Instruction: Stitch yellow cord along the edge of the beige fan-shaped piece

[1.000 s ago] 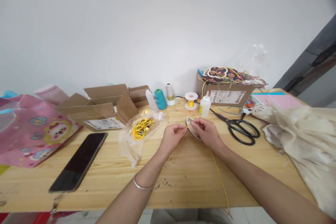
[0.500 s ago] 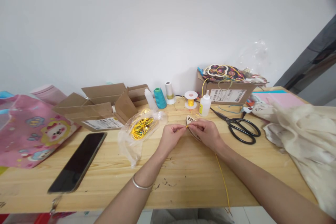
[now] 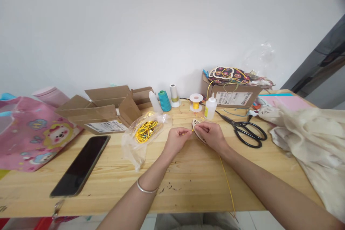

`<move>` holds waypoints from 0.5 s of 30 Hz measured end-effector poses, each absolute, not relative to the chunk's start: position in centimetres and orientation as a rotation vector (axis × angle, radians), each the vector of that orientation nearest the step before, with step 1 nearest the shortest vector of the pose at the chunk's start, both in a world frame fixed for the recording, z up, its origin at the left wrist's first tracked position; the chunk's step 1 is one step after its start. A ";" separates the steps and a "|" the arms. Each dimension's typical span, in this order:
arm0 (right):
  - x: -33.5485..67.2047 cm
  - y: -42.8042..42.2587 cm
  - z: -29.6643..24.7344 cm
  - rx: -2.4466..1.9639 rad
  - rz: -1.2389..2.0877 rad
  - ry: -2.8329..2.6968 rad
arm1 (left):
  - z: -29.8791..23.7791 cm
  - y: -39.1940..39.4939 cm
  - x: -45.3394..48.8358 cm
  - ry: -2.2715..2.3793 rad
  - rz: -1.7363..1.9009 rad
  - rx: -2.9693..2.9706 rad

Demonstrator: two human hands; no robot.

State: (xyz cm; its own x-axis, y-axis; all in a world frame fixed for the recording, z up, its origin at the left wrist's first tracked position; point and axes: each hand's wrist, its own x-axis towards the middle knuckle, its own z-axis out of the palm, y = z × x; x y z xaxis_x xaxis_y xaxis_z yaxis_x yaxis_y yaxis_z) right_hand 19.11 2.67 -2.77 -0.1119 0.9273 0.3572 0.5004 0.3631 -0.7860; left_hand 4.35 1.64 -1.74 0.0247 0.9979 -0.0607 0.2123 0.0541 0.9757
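My left hand [image 3: 177,140] is closed in a pinch on a thin yellow cord [image 3: 227,178], a bit of which shows at its fingertips. My right hand [image 3: 211,136] is closed too, its thumb and forefinger pinching the cord close to the left fingertips. Under the right hand lies a flat wooden piece [image 3: 196,122] with cut-out patterns and a curved edge, partly covered by the fingers. From beneath the right wrist, the cord trails over the table's front edge.
Black scissors [image 3: 249,133] lie right of my hands. Behind stand a glue bottle [image 3: 210,108], a yellow cord spool [image 3: 196,104] and a teal thread cone [image 3: 164,102]. Leftward are a plastic bag of cord [image 3: 145,132], an open carton [image 3: 91,115] and a phone [image 3: 81,165]. Cream cloth [image 3: 312,140] covers the right.
Both hands stay at nearly the same spot, with only slight finger movement at the cord. The view has shifted a little.
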 end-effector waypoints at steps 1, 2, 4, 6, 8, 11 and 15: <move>19.1 2.6 -2.7 -1.259 0.627 -1.748 | -1.7 1.6 4.3 1.365 1.048 1.333; 19.1 2.5 -2.6 -1.249 0.636 -1.749 | -1.6 1.7 4.3 1.361 1.060 1.335; 19.1 2.4 -2.3 -1.219 0.644 -1.766 | -1.6 1.6 4.3 1.347 1.072 1.341; 19.0 2.2 -2.1 -1.195 0.641 -1.781 | -1.6 1.6 4.3 1.335 1.086 1.342; 19.0 2.2 -2.0 -1.193 0.632 -1.784 | -1.6 1.6 4.3 1.331 1.108 1.337; 19.0 2.3 -2.1 -1.217 0.626 -1.774 | -1.6 1.6 4.3 1.355 1.095 1.297; 19.1 2.5 -2.5 -1.223 0.628 -1.768 | -1.5 1.6 4.4 1.335 1.095 1.272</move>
